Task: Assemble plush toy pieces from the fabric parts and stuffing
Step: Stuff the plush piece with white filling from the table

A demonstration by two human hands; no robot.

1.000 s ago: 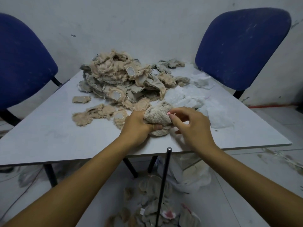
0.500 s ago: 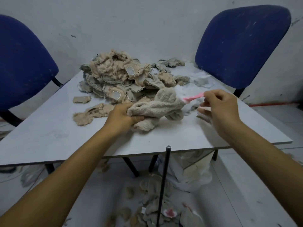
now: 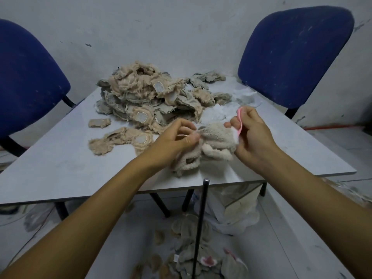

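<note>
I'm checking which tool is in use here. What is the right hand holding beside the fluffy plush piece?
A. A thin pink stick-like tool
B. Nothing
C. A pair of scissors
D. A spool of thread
A: the right hand curls its fingers round a thin pink tool whose lower end meets the plush piece, while the left hand pinches the piece's other edge.

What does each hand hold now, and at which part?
The left hand pinches the plush piece at its left edge. The right hand grips a thin pink tool near its middle.
</note>
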